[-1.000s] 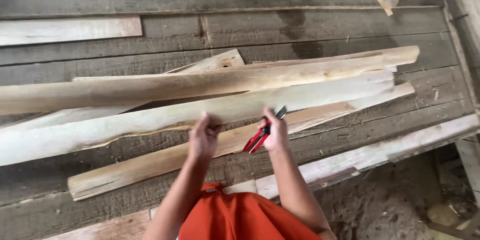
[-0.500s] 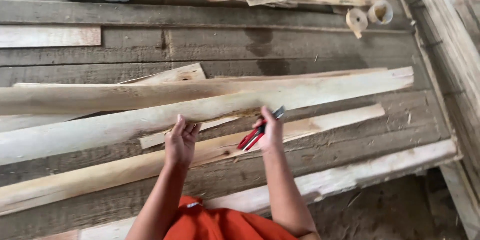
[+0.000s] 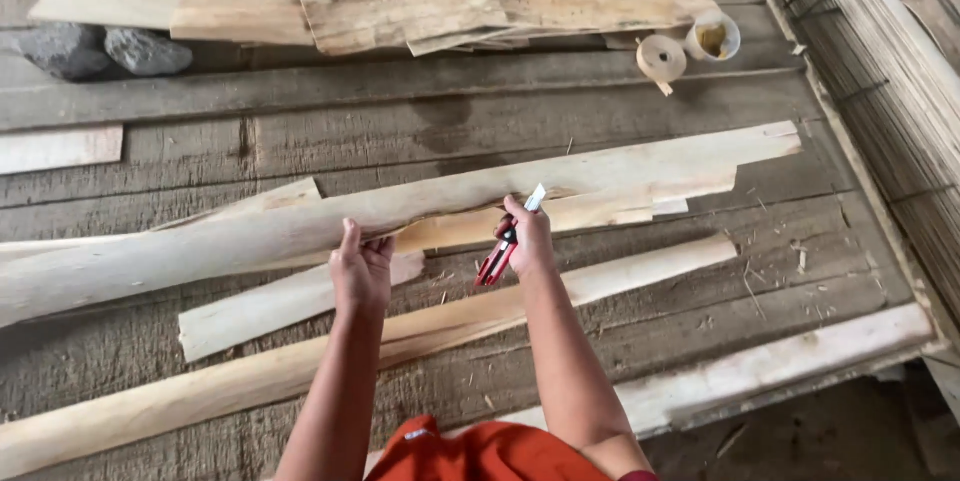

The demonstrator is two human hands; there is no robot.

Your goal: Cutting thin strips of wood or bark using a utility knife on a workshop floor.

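Left hand [image 3: 360, 276] pressing fingers down on the long pale strip [image 3: 400, 211] mid-platform | right hand [image 3: 527, 238] gripping a red-handled cutter [image 3: 505, 246], blade up at the strip | weathered plank platform [image 3: 600, 101] carrying it all | stones [image 3: 100, 49] in the far-left corner, tape roll [image 3: 661, 58] by the far-right edge
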